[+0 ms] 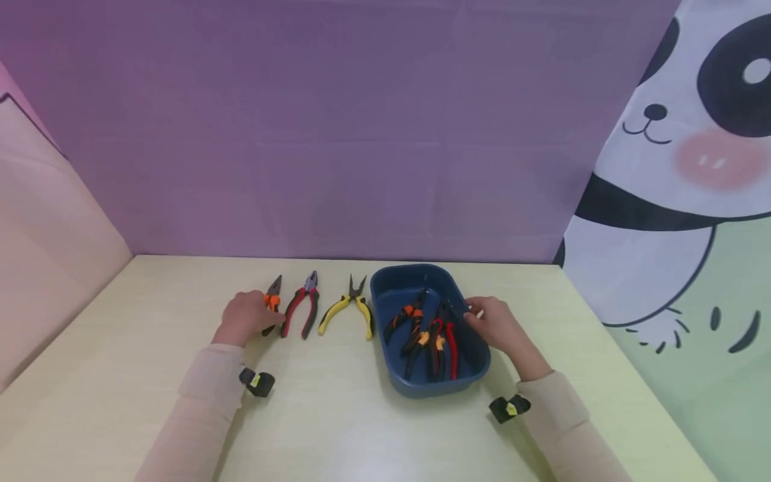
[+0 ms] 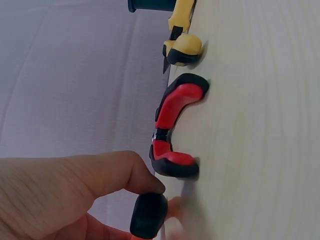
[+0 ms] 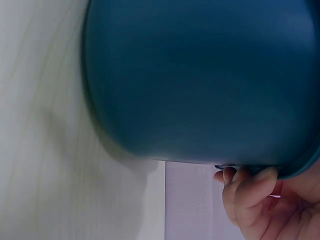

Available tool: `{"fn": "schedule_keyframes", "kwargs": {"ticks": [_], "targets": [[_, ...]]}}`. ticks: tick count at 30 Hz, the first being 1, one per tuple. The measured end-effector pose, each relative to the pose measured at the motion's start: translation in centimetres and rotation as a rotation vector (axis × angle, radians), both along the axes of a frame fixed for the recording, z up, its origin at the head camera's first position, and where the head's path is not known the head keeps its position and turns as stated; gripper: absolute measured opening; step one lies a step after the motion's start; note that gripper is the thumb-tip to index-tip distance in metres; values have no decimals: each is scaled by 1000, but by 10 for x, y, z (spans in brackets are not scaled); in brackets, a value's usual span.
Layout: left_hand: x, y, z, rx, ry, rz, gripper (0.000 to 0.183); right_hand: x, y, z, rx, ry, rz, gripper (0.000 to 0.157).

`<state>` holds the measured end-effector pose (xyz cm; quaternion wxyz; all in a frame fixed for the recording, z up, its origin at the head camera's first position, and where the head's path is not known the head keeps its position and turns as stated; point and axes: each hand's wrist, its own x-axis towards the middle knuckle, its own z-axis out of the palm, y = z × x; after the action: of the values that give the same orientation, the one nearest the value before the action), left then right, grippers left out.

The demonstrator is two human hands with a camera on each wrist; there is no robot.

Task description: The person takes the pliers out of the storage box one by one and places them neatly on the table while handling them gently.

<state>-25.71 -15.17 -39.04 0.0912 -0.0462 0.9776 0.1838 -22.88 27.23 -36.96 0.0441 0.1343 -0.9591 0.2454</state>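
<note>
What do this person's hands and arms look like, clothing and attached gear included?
The left hand and right hand are bare, with no gloves. The left sleeve and right sleeve are long and pale pinkish-beige. The left wrist camera and right wrist camera are small, black and blocky, each with a yellow marking.

Left hand [image 1: 249, 317] hides part of orange pliers [image 1: 273, 302]. Right-wrist view: bin [image 3: 200, 85] cropped at top and right, inside hidden.
</note>
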Motion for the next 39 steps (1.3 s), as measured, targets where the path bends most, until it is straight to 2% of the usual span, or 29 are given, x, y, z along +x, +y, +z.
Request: {"fn": "schedule_keyframes", "kwargs": {"ticks": [14, 30, 39], "targets": [[1, -1, 3, -11, -33, -5, 37, 0, 0, 0, 1, -5, -7, 30], [5, -7, 5, 3, -19, -39, 33, -1, -1, 0, 20, 26, 8, 30], [6, -13, 11, 47, -54, -14, 36, 0, -1, 0, 20, 36, 12, 29]]}}
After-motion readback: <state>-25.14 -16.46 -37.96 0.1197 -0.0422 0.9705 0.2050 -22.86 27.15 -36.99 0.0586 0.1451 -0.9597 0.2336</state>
